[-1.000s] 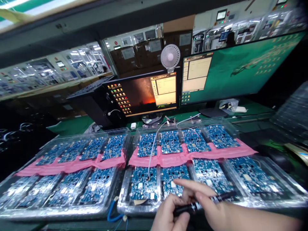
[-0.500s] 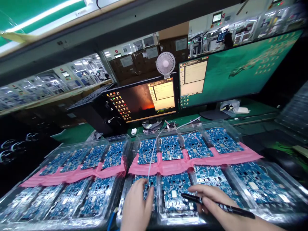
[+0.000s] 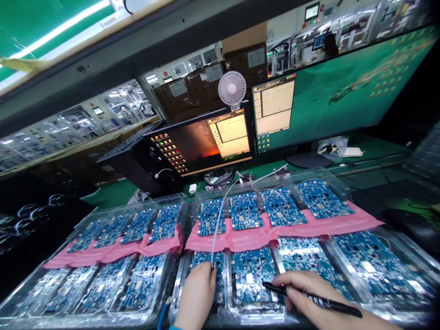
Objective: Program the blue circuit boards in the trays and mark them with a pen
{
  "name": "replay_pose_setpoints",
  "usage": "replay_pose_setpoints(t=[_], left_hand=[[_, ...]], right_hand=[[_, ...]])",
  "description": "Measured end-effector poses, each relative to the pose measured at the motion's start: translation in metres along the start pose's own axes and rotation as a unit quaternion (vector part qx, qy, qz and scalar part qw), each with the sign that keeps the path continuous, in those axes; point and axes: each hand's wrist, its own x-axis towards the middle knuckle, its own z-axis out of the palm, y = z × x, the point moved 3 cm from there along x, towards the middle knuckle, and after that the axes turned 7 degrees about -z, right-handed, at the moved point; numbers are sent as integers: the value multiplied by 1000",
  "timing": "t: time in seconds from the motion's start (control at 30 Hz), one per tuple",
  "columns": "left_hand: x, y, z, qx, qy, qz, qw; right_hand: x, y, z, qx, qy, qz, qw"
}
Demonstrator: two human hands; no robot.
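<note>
My right hand (image 3: 309, 293) grips a black pen (image 3: 311, 299) with its tip on a blue circuit board (image 3: 252, 275) in the near row of a clear plastic tray (image 3: 261, 314). My left hand (image 3: 195, 295) rests on the neighbouring board (image 3: 220, 266) to the left, fingers curled, right at the end of a white cable (image 3: 220, 215) that runs up toward the monitors. Whether the left fingers pinch the cable's plug is hidden.
Two clear trays hold several blue boards, with pink foam sheets (image 3: 275, 231) across their middle; the left tray (image 3: 103, 275) lies beside the right one. Behind stand a small monitor (image 3: 202, 144), a large monitor (image 3: 343, 87), a white fan (image 3: 232, 88) and a mouse (image 3: 409, 224).
The left hand left the pen and moved onto the left board by the cable's end. The right hand lowered the pen tip to the board. The view tilted up slightly.
</note>
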Motion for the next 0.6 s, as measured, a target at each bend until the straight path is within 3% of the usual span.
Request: replay_pose_setpoints(t=[0.23,0.37,0.5,0.6], left_hand=[[2,-6,3,14,-18,-53,998],[10,-12,-15,-63,-4,-42,997],[43,-11,-46,-130,67,-16,989],[84,-4,-53,-175,87,-2,981]], right_hand=[[-2,-3,-5,4,5,0,1000],[-5,-10,-16,-3,-17,-22,1000],[-6,-13,-27,-10,6,-30,999],[-6,-11,-30,-23,23,-35,999]])
